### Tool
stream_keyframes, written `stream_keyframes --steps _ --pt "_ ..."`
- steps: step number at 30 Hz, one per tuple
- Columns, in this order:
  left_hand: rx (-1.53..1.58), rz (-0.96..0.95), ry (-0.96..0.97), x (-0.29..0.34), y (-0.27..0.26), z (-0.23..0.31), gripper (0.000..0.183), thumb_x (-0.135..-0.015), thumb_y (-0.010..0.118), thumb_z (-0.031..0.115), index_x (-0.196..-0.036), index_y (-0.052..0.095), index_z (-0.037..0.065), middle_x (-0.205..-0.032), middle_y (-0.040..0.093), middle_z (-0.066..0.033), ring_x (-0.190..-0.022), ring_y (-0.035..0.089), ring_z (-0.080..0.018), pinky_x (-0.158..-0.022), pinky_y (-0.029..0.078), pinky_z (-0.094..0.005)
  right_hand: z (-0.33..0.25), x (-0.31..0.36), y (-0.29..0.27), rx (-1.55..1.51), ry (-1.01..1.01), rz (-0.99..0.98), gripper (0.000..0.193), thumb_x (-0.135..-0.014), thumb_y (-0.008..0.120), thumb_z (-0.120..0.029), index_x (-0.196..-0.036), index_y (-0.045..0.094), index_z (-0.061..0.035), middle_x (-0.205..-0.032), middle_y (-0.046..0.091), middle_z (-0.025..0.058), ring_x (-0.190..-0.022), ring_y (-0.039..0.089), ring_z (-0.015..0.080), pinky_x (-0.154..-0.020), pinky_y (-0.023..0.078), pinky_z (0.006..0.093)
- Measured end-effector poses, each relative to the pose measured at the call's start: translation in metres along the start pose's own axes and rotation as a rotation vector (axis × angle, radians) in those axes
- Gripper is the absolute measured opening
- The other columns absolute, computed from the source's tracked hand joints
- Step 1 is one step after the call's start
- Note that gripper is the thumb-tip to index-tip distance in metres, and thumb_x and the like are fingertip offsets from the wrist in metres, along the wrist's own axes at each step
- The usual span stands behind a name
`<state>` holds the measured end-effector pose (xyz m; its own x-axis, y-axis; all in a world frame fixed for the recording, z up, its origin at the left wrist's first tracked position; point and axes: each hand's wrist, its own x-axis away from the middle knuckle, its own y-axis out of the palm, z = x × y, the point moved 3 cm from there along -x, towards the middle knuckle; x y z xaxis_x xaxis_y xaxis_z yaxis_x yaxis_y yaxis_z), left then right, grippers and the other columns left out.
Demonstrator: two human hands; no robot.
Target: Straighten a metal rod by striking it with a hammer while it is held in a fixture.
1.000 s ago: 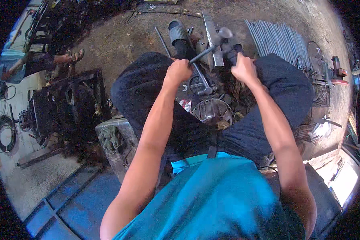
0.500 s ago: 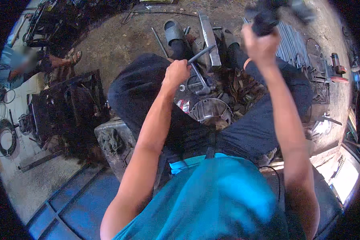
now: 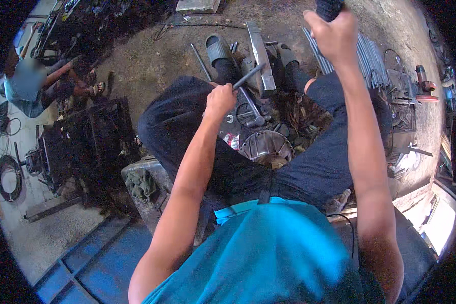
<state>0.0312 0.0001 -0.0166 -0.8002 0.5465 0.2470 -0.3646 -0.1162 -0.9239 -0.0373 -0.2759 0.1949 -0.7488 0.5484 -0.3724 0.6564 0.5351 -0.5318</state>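
Two bare hands are busy here: the left hand [image 3: 219,103] is closed round a grey rod [image 3: 247,78], whose far end reaches over the long metal bar [image 3: 268,81], though I can't tell whether they touch. The right hand [image 3: 335,36], wrapped round a black handle [image 3: 329,7], has just swung up from beside the bar to well right of it, leaving the rod's end uncovered. Nearer the person than the bar sits a round metal casing [image 3: 265,143]; right of the bar, a bundle of rods [image 3: 371,58]; far left of it, a co-worker [image 3: 28,88]
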Motion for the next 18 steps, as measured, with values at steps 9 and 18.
stream_keyframes --steps 9,18 --pt "0.043 -0.047 0.072 -0.011 0.010 0.006 0.028 -0.085 0.064 0.028 -0.092 0.064 0.001 -0.085 0.066 -0.0258 -0.083 0.065 -0.0428 -0.074 0.052 -0.0510 0.146 0.149 0.084 0.372 0.084 -0.258 0.032 -0.068 0.068 -0.016 -0.088 0.059 0.0064 -0.083 0.065 0.0278 -0.086 0.063 0.0446 -0.084 0.050 0.0480" --pt "0.475 -0.076 0.061 -0.009 -0.040 0.020 0.050 -0.093 0.056 0.045 -0.081 0.060 -0.003 -0.067 0.059 -0.0130 -0.062 0.058 -0.0219 -0.064 0.048 -0.0377 0.150 0.178 0.088 -0.470 0.836 -0.791 0.011 -0.064 0.067 0.000 -0.063 0.058 0.0043 -0.060 0.061 0.0116 -0.043 0.057 0.0192 -0.040 0.045 0.0332"
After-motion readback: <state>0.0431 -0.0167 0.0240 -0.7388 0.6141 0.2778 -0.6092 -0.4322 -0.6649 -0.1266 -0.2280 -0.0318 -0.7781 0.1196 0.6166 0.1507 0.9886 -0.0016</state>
